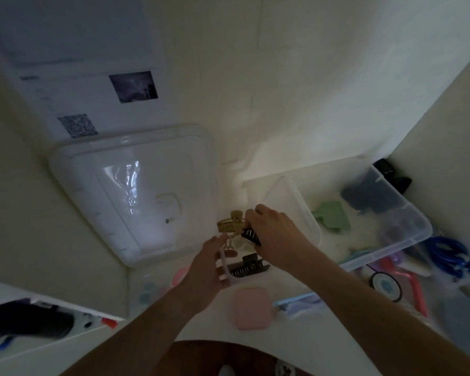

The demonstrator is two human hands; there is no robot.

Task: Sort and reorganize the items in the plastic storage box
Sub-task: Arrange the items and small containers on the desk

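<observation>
Nearest us lies a soft pink rounded-square pouch [251, 308] on the white surface. Beyond, the clear plastic storage box [415, 229] sits right, its white lid [130, 196] left. Our right hand [276, 234] pinches a small black toothed hair claw [250, 236]; our left hand [206, 270], fingers loosely curled, holds a pale pink band [224, 263]. We'd best group claws beside the gold claw clip [231, 223].

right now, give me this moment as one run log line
right hand: holding black hair clip | left hand: on pink item | gold hair clip: on table | storage box: open | lid: off, left
</observation>
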